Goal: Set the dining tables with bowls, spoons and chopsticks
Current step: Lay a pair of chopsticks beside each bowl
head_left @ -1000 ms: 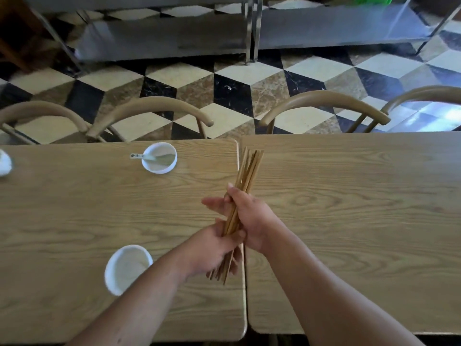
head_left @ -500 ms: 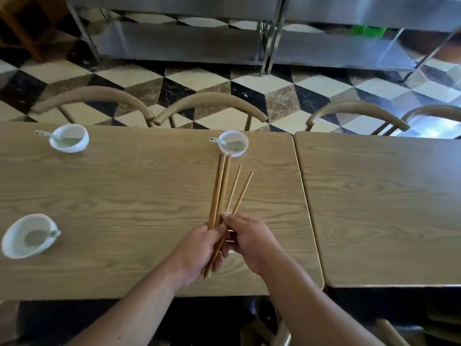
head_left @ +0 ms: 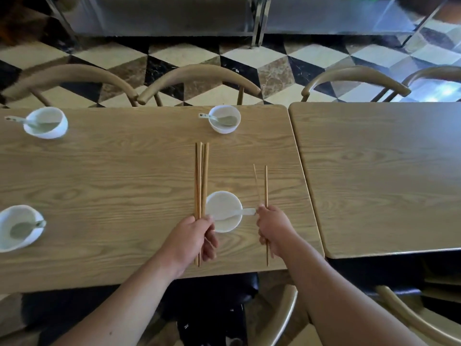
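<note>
My left hand [head_left: 193, 237] grips a bundle of several wooden chopsticks [head_left: 201, 176], upright over the left wooden table [head_left: 112, 176]. My right hand [head_left: 273, 228] holds a separate pair of chopsticks [head_left: 266, 186], tips pointing away from me. Between the two hands sits a white bowl [head_left: 225, 208] with a spoon [head_left: 245, 212] whose handle points right. Three more white bowls with spoons stand on this table: far middle [head_left: 224, 119], far left [head_left: 46, 122], near left [head_left: 17, 227].
A second wooden table [head_left: 379, 176] adjoins on the right, with a narrow gap between them. Curved wooden chair backs [head_left: 199, 78] line the far side, and another chair [head_left: 409, 313] stands at my near right. Steel shelving [head_left: 257, 18] rises beyond the checkered floor.
My hands have drawn apart: the right one pulled a pair out of the bundle and moved right, the left kept the rest. The view shifted, bringing the near bowl between my hands.
</note>
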`<action>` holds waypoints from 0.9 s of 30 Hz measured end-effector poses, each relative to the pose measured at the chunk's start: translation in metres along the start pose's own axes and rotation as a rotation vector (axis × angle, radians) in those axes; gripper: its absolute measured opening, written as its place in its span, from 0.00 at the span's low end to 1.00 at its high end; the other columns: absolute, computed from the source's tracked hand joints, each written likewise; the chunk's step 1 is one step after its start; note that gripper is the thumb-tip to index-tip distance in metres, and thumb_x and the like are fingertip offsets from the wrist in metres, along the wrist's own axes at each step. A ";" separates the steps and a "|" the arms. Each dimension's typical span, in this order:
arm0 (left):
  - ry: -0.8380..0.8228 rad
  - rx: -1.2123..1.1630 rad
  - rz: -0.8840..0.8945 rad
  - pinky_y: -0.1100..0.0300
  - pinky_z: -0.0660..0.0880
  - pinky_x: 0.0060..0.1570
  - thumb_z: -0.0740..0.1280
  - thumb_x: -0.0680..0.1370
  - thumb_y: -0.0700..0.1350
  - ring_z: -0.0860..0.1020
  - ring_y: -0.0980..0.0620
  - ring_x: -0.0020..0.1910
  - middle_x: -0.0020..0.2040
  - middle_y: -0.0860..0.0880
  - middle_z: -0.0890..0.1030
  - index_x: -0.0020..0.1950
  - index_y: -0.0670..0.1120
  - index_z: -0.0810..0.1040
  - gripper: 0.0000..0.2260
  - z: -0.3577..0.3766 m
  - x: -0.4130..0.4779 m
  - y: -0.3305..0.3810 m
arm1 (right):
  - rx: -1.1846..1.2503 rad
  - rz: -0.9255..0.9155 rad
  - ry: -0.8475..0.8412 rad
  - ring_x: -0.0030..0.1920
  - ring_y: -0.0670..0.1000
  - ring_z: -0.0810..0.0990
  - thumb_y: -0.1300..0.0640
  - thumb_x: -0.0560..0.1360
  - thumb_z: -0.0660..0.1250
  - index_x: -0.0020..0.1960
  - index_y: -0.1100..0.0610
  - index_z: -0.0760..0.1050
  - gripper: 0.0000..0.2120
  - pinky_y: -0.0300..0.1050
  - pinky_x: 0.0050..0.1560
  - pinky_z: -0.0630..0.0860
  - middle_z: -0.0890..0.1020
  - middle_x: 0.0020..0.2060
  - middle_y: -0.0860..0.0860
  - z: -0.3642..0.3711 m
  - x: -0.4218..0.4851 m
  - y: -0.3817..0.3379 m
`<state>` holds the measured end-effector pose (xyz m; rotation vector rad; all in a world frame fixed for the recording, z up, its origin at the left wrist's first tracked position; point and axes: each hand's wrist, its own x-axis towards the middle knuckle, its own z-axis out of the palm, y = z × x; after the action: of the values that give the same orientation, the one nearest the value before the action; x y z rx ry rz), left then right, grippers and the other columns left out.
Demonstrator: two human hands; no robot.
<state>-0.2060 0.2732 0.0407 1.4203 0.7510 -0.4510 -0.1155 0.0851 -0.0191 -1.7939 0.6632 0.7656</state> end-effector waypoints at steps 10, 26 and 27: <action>-0.078 -0.015 -0.016 0.52 0.78 0.39 0.60 0.87 0.46 0.84 0.41 0.36 0.46 0.34 0.87 0.50 0.39 0.75 0.12 -0.017 0.010 -0.010 | -0.254 -0.016 0.026 0.33 0.55 0.77 0.52 0.85 0.59 0.64 0.59 0.79 0.16 0.49 0.35 0.76 0.80 0.42 0.53 0.015 0.054 0.014; -0.096 0.010 0.106 0.45 0.79 0.65 0.67 0.80 0.59 0.85 0.51 0.58 0.56 0.49 0.89 0.56 0.45 0.88 0.20 -0.276 -0.041 -0.024 | 0.008 -0.187 -0.206 0.38 0.55 0.84 0.59 0.84 0.63 0.53 0.64 0.86 0.14 0.51 0.43 0.81 0.88 0.39 0.57 0.278 -0.187 -0.041; -0.086 -0.005 0.118 0.49 0.81 0.60 0.68 0.79 0.60 0.86 0.50 0.55 0.53 0.47 0.89 0.56 0.44 0.88 0.21 -0.298 -0.045 -0.025 | 0.063 -0.156 -0.281 0.41 0.56 0.84 0.57 0.85 0.63 0.55 0.65 0.86 0.15 0.52 0.46 0.80 0.88 0.41 0.57 0.304 -0.198 -0.040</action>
<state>-0.3124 0.5551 0.0594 1.4229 0.5948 -0.4156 -0.2717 0.4020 0.0736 -1.6201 0.3540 0.8595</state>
